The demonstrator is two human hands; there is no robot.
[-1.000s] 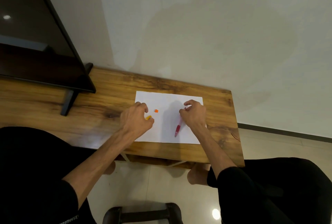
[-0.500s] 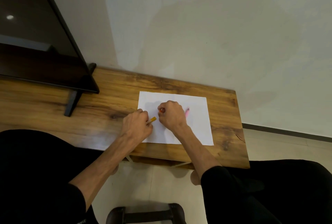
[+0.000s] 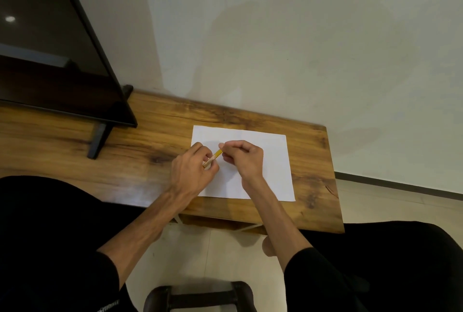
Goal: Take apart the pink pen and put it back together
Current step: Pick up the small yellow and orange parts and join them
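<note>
Right hand [image 3: 244, 159] newly at yellow refill [image 3: 213, 158], left hand [image 3: 193, 170] pinching.

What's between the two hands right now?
Head view: a thin yellow pen part bridges the left hand and right hand, above the white paper.

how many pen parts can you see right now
1: a thin yellow piece above the paper, held between the left hand and right hand. Other parts may be hidden inside the hands.
</note>
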